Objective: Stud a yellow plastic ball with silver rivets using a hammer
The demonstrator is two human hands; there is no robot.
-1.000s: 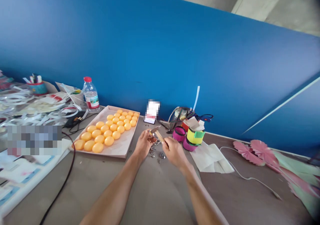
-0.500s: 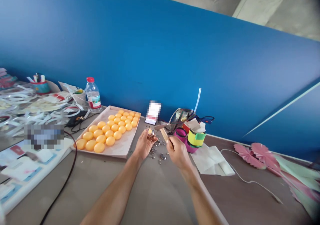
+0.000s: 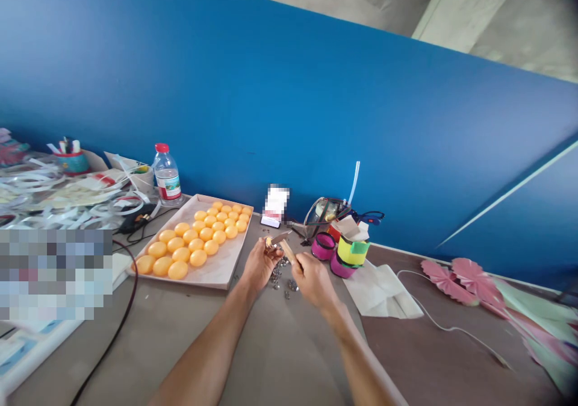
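My left hand (image 3: 258, 265) is closed around a small round thing (image 3: 269, 243) that looks partly yellow-orange and partly shiny. Fingers cover most of it, so its kind is unclear. My right hand (image 3: 310, 277) grips the wooden handle of a small hammer (image 3: 287, 250). Its narrow metal head lies crosswise, with one end at the round thing; I cannot tell whether they touch. Loose shiny metal bits (image 3: 276, 278) are scattered on the table beneath and between my hands. To the left, a shallow tray (image 3: 221, 268) holds several orange balls (image 3: 195, 258) in rows.
Behind my hands a phone (image 3: 275, 206) leans near the blue partition (image 3: 271, 93). Magenta and yellow cups (image 3: 353, 250) and white sheets (image 3: 383, 291) are at right, with pink paper pieces (image 3: 469, 282) beyond. A bottle (image 3: 167, 177), white strips (image 3: 81, 213) and a dark cable (image 3: 129, 309) lie left.
My right hand has moved left and slightly down, bringing the hammer head from apart to right at the round thing in my left hand. My left hand stays almost in place.
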